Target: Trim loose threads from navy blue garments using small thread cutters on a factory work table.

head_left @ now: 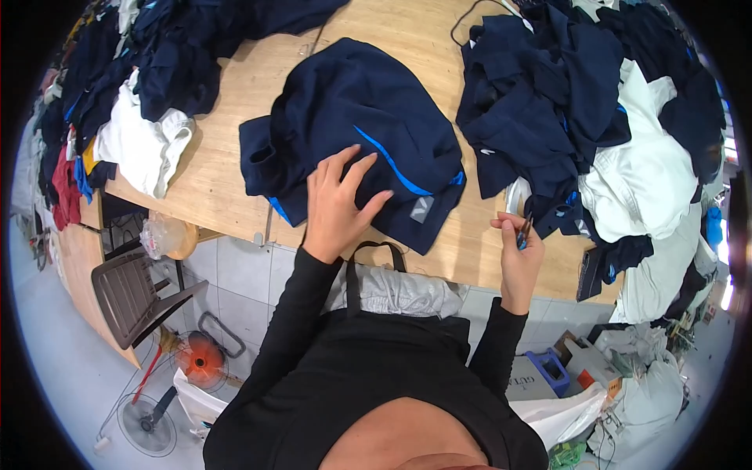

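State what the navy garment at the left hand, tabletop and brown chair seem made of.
Navy garment: matte fabric, judging by its soft folds. Tabletop: apparently smooth wood or laminate, with pale grain. Brown chair: probably dull moulded plastic, given its slatted back.

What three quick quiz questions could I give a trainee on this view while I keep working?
1. What does the right hand hold?
a) a white garment
b) a small dark tool
c) a chair leg

2. True or false: the navy garment under the left hand has a bright blue stripe.

3. Fill in: the brown chair stands on the ____ side of the picture.

Key: 1 b; 2 true; 3 left.
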Demonstrator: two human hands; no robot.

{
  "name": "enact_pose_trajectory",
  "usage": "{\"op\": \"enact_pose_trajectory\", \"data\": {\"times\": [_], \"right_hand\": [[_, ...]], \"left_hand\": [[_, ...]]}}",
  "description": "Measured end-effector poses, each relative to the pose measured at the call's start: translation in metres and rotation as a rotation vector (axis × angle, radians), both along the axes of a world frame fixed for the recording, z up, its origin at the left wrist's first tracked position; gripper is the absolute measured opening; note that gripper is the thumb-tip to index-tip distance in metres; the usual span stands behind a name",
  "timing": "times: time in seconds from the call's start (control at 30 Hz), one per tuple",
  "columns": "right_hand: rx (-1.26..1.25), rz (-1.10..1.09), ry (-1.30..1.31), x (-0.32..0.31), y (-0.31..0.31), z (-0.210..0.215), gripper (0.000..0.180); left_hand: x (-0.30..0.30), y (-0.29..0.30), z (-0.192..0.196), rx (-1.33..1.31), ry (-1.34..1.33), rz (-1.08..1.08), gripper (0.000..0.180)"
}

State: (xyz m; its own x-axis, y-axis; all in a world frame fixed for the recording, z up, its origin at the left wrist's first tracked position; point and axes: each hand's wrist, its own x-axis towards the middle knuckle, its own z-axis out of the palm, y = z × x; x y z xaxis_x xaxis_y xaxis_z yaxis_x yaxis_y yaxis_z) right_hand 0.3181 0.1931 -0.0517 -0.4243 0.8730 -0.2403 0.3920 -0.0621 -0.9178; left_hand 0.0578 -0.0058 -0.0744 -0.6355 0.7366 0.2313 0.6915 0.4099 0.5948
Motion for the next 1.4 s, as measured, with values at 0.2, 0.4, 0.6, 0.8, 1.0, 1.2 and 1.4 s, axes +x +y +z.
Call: {"op": "enact_pose_trajectory", "data": {"times": [0.2, 0.4, 0.6, 0.8, 1.0, 1.2, 1.4], "right_hand": [[-0.062, -0.014, 0.021, -0.007, 0.006, -0.014, 0.019], [0.074, 0.092, -0.032, -0.031, -0.001, -0.042, 0.02], [-0.052, 0.131, 0.016, -0.035, -0.013, -0.041, 0.022], [0.006, -0.023, 0.006, -0.014, 0.001, -0.048, 0.021], [-0.086, 0.061, 0.047, -0.041, -0.007, -0.054, 0.021], [-0.034, 0.151, 0.046, -0.057, -0.003, -0.05, 0.02], [-0.051, 0.113, 0.065, -0.069, -0.001, -0.037, 0.019]], "left_hand": [[-0.048, -0.015, -0.035, -0.096, 0.293, 0.132, 0.05], [0.025, 0.021, -0.029, 0.13, -0.079, -0.26, 0.025], [0.051, 0.042, -0.05, 0.054, -0.074, -0.224, 0.025], [-0.009, -0.017, -0.014, 0.198, -0.511, -0.093, 0.014], [-0.054, -0.08, -0.033, 0.096, -0.415, 0.356, 0.013], [-0.037, -0.076, -0.033, 0.086, -0.468, 0.425, 0.019], [-0.048, -0.059, -0.037, 0.27, -0.561, 0.395, 0.033]]}}
